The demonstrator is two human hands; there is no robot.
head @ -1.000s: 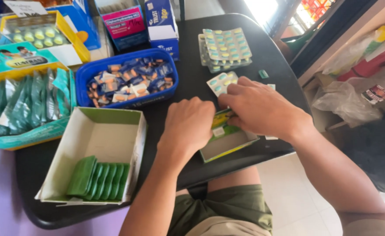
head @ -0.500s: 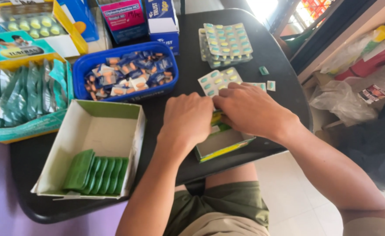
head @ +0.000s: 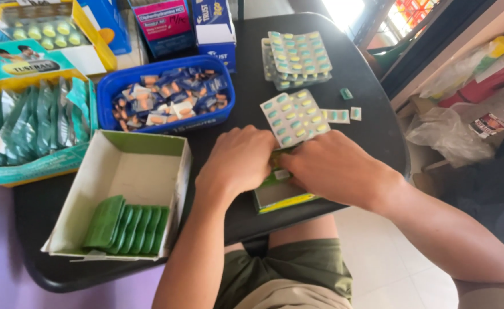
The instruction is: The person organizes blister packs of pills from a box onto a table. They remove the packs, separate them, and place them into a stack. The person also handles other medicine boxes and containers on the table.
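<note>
Under both hands, green-yellow box (head: pixel 280 197)

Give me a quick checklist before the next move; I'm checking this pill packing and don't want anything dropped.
1. Blister sheet held: ok, its near edge is under the right hand.
2. Small box steadied: ok, the left hand rests on it.
3. Box well on the table: not ok, it sits at the near edge.
4. Box opening free: cannot tell, hands cover it.
5. Cut pieces out of the way: ok, they lie beyond the sheet.
</note>
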